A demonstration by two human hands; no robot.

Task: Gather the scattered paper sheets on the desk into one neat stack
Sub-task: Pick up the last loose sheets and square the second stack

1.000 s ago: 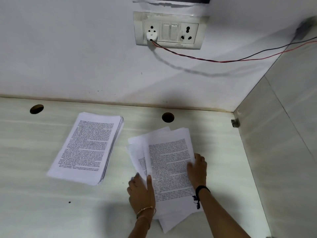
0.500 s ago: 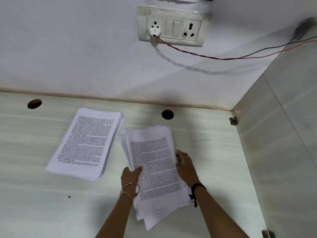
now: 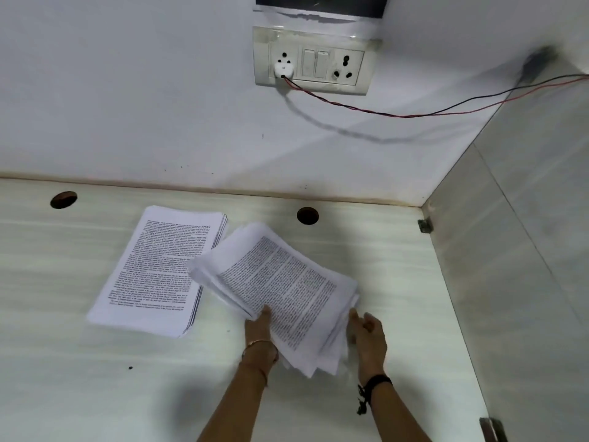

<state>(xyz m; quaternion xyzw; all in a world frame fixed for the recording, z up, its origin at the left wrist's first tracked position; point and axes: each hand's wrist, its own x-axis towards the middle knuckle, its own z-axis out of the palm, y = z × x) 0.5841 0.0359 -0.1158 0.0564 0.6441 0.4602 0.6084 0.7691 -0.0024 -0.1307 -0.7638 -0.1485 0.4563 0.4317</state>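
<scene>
A neat stack of printed sheets [image 3: 159, 269] lies on the pale desk [image 3: 63, 378] at centre left. To its right a loose, uneven bundle of printed sheets [image 3: 280, 288] is tilted, its far left corner overlapping the stack's right edge. My left hand [image 3: 259, 333] grips the bundle's near left edge, thumb on top. My right hand [image 3: 366, 336] is at the bundle's near right corner, fingers curled beside the sheet edges; whether it grips them I cannot tell.
Two round cable holes [image 3: 63, 199] [image 3: 307, 215] sit near the desk's back edge. A socket panel [image 3: 310, 60] with a white plug and a red-black wire [image 3: 414, 114] is on the back wall. A side panel [image 3: 510, 282] bounds the desk on the right.
The loose bundle has turned anticlockwise and moved left, so that it now overlaps the neat stack. Both hands have shifted to its near end.
</scene>
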